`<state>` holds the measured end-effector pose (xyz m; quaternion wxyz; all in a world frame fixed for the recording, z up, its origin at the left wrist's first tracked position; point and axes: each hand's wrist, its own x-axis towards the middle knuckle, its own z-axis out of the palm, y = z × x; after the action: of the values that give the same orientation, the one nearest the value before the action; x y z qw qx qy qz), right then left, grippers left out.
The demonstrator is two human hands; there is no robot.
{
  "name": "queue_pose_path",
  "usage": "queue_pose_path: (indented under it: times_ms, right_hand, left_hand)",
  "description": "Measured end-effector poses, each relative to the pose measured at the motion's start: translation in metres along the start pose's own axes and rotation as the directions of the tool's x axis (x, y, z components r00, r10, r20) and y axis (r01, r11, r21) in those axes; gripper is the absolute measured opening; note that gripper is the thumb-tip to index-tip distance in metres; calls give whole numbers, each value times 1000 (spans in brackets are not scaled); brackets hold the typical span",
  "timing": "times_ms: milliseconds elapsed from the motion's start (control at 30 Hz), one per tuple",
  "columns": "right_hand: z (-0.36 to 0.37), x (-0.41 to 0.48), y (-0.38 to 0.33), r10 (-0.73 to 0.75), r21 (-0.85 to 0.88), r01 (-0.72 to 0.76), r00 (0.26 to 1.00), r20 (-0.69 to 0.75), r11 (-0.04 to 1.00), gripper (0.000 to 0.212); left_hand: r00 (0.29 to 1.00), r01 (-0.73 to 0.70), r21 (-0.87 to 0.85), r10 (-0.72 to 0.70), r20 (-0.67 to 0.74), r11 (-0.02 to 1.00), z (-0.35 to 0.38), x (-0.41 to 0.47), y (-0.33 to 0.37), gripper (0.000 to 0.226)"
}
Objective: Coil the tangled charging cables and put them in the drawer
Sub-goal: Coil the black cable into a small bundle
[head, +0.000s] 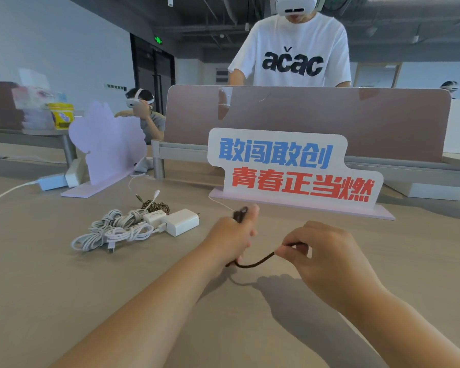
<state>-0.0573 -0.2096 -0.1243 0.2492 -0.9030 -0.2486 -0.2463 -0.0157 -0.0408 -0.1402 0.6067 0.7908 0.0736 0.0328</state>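
The left hand [230,235] is closed in a fist around a dark cable [255,262], with a bunch of it showing above the thumb and a strand coming out below the palm. That strand sags in a shallow curve to the right hand [327,257], which pinches it between thumb and fingertips, the other fingers curled in. Both hands hover just above the beige table [64,282]. Left of the left hand lies a tangle of white cables [114,231], touching 2 white chargers [182,221] at its right end. A brown braided cable [157,206] lies just behind that pile. Beyond both hands stands a sign with blue and red characters [292,168], with a thin white cable [221,203] running along the table from its base toward the left hand. Farther left stands a lilac cut-out board [106,144].
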Motion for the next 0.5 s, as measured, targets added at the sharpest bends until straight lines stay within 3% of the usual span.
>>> queue_pose_path:
  times_ms: [100,233,333,433,500]
  right_hand:
    - [-1,1,7,18,-7,-19,993,-119,1000,19]
    - [-5,4,13,-61,23,69,964,-259,997,8]
    - [-12,5,7,5,160,46,953,-304,986,11]
    - [-19,8,7,179,333,-91,952,-246,939,17]
    - [-19,10,9,272,404,-208,956,-108,891,12]
  left_hand:
    - [974,32,160,-66,215,987,5,-11,4,75]
    - [846,206,47,-202,493,977,3,-18,11,99]
    - [614,258,103,-246,750,961,3,-27,14,109]
    - [357,215,128,-200,912,968,8,-37,18,112]
    - [300,202,11,-72,951,979,8,-40,20,106]
